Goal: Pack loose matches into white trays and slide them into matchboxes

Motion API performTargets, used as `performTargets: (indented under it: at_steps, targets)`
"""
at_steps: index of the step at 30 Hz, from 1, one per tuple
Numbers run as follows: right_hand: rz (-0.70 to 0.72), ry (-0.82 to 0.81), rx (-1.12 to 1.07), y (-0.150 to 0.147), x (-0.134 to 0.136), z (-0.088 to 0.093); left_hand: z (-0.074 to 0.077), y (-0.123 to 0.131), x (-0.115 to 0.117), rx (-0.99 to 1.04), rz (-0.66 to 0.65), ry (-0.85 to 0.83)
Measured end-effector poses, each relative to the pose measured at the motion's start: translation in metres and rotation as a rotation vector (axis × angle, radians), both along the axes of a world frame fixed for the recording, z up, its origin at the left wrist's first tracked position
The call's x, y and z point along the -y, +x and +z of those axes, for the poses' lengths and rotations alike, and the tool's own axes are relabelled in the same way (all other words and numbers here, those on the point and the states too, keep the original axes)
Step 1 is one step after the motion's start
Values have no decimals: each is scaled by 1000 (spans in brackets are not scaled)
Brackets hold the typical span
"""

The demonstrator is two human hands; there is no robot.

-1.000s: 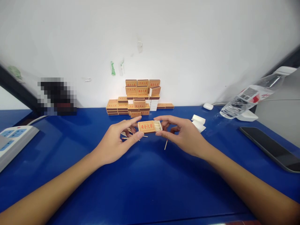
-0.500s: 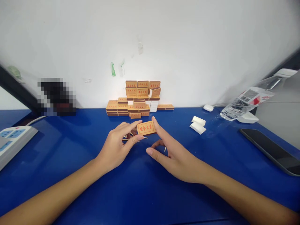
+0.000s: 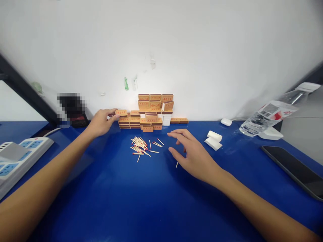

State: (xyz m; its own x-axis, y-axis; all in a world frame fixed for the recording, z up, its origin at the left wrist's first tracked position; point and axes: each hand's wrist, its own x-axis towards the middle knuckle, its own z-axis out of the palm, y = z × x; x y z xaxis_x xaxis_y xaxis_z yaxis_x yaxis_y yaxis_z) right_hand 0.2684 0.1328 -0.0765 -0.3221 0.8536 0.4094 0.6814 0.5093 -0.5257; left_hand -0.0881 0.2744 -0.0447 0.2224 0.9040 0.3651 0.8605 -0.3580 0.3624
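At the left end of a matchbox stack [image 3: 155,106] already several layers high, the left hand [image 3: 99,122] pinches a matchbox [image 3: 121,113] seemingly almost placed, while the right hand [image 3: 191,153] hangs loosely spread, empty, near loose matches [image 3: 139,144] left unboxed

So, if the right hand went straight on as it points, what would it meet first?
The right hand would probably meet the matchbox stack; with depth unclear, loose matches could come first.

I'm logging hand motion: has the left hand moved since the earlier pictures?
Yes. Judged against the matchbox stack, the left hand has moved leftward and farther back, from in front of the stack to its left end.
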Motion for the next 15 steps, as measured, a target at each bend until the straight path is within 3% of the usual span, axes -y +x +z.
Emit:
performTargets:
  at_steps: [3,10,15]
  targets:
    - [-10,26,21,4,-3,0,-7,-1,-12,-28,37,-3]
    - [-41,37,57,12,-9,4,-14,18,-17,-31,156,76]
    - [-117,88,198,31,-23,11,-10,23,-2,-18,213,140]
